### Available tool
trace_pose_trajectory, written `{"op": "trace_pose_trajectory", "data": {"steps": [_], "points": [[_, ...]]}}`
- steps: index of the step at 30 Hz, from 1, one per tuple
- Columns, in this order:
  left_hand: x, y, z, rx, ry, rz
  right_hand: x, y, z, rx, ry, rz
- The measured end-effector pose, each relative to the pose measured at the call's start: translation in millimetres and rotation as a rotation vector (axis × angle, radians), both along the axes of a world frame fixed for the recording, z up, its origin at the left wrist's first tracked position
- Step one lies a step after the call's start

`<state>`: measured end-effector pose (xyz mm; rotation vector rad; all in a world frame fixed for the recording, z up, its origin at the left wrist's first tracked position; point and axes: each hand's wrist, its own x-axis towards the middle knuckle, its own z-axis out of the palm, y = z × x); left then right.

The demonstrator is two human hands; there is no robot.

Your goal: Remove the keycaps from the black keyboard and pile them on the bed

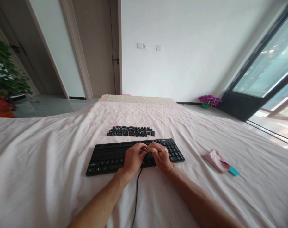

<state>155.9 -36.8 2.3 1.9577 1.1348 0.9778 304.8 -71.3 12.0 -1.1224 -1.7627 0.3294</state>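
Note:
A black keyboard (106, 156) lies on a pale pink bedsheet (51, 152), its cable (136, 196) running toward me. My left hand (132, 159) and my right hand (161, 155) rest over its middle right part, fingers curled and fingertips meeting over the keys. What they pinch is too small to make out. Several loose black keycaps (131, 131) lie in rows on the sheet just beyond the keyboard.
A folded pink cloth (216, 161) and a teal object (234, 171) lie to the right on the sheet. Purple flowers in a pot (209, 101) stand on the floor by the glass door. A green plant (6, 71) is at the left.

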Motion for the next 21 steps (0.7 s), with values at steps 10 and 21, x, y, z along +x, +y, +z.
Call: {"op": "trace_pose_trajectory", "data": {"steps": [10,21], "points": [[-6,16,0.7,-0.175,-0.110,0.032,-1,0,4.1,0.255,-0.420,0.127],[-9,25,-8.9,-0.250,-0.327,0.014,5,3,19.8,0.240,-0.505,-0.229]]}}
